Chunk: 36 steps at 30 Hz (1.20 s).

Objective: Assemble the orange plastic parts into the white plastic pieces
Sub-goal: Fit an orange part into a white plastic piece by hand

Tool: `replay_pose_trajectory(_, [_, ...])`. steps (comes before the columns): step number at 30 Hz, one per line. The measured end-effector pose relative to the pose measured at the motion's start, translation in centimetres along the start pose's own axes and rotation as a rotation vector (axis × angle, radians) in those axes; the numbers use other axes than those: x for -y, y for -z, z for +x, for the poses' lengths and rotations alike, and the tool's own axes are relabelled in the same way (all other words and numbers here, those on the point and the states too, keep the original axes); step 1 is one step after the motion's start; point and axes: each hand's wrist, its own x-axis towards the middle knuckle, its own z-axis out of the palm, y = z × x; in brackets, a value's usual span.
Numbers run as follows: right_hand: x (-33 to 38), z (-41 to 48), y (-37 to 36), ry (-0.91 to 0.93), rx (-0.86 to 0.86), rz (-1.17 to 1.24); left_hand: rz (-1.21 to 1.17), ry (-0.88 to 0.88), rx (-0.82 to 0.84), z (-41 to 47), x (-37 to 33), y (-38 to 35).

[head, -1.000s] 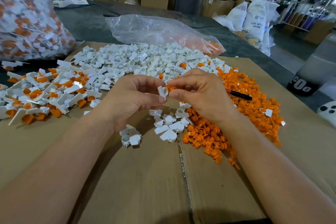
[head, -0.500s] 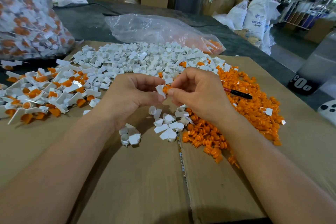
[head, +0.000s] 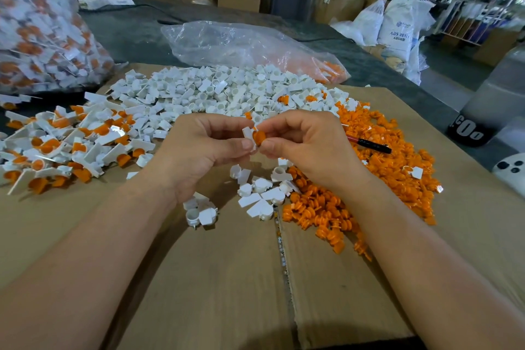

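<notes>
Above the flattened brown cardboard sheet, the person's left hand is pinching a small white plastic piece between thumb and curled fingers. The right hand is gripping a round orange plastic part against it, the two touching. Loose white pieces are lying beyond, loose orange parts to the right, and assembled pieces to the left.
</notes>
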Motion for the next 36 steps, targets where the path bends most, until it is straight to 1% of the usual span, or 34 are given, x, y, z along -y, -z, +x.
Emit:
replay_pose_trajectory(6, [-0.2,0.1,-0.2,-0.003,-0.038,0.062,-0.016,0.002,0.016,0.0,0.0,0.0])
replay_pose_trajectory(11, [-0.2,0.0,-0.1,-0.037,-0.01,0.096,0.076,-0.029,0.008,-0.1,0.0,-0.2])
replay_pose_trajectory(17, [-0.1,0.1,0.2,-0.08,0.023,0.16,0.106,-0.033,0.007,-0.3,-0.1,-0.3])
replay_pose_trajectory(21, [-0.2,0.1,0.0,-0.054,0.001,0.116,0.09,-0.032,-0.001,-0.3,-0.1,-0.4])
replay_pose_trajectory(25, [-0.3,0.1,-0.1,-0.092,-0.014,0.143,0.159,-0.061,-0.03,-0.4,0.0,-0.4])
replay_pose_trajectory(28, [-0.4,0.1,-0.4,-0.054,-0.043,0.053,0.194,-0.075,-0.032,-0.5,0.1,-0.4])
replay_pose_trajectory(33, [-0.2,0.0,-0.6,-0.032,-0.055,0.042,0.107,-0.071,-0.028,-0.4,0.1,-0.5])
replay_pose_trajectory(36, [0.0,0.0,-0.8,0.019,-0.065,0.01,0.095,-0.08,-0.013,-0.4,0.0,-0.5])
